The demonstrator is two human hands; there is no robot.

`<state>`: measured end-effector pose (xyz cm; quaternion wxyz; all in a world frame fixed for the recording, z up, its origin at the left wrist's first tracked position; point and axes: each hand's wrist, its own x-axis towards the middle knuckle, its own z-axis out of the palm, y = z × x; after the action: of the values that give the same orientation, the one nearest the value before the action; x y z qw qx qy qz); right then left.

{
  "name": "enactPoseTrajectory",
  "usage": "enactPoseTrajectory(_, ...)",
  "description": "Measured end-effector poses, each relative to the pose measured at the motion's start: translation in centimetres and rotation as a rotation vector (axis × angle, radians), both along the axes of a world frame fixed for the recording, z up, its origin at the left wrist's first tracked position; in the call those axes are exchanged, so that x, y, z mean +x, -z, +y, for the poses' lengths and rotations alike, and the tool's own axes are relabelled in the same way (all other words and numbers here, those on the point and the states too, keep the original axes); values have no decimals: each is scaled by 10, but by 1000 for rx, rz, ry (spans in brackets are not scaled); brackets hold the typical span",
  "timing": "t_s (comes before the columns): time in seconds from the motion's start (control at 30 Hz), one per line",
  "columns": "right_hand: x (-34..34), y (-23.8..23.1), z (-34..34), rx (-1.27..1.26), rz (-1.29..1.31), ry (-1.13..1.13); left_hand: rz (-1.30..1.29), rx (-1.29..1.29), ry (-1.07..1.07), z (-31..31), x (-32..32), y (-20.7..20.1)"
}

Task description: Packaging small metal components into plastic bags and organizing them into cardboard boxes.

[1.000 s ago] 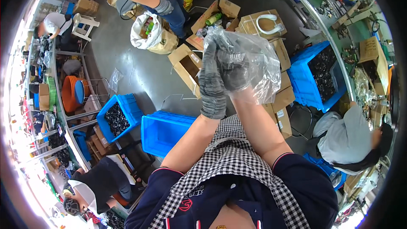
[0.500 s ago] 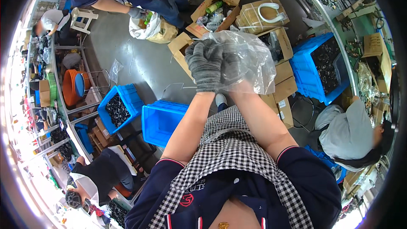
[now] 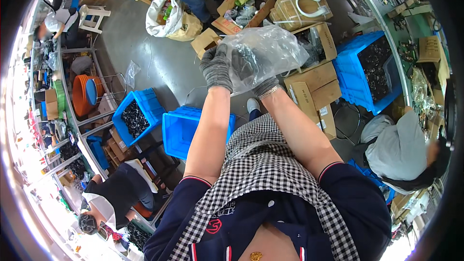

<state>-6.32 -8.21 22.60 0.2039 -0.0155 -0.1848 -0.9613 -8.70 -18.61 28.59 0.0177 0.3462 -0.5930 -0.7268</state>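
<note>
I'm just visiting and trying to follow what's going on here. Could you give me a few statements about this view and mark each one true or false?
1. Both hands wear grey knit gloves. True: left hand, right hand.
2. The hands hold a cardboard box. False: they hold a clear plastic bag.
3. The right hand is inside the bag. True: it shows through the plastic.
4. The blue crate below the left forearm is heaped with dark parts. False: it looks empty; the blue bin beside it holds dark parts.
5. The bag rests on the floor. False: it is held up.

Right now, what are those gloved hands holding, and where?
A clear plastic bag: the left hand grips its left edge, and the right hand is inside it.
</note>
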Motion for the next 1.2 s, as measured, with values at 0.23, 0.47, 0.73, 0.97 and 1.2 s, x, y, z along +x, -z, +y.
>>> enactPoseTrajectory(0.23, 2, 4, 12, 2085, 689, 515, -179, 182, -128, -7, -6, 16)
enactPoseTrajectory(0.47, 0, 11, 22, 1298, 93, 72, -20, -127, 75, -3, -4, 15)
enactPoseTrajectory(0.73, -2, -12, 23, 516, -669, -182, 88, -886, 350, -22, -17, 17)
enactPoseTrajectory(0.97, 16, -18, 15, 427, -637, -330, -154, -559, 410, -48, -32, 13)
enactPoseTrajectory(1.2, 26, -20, 19, 468, -534, -428, -396, -514, 461, -83, -50, 32)
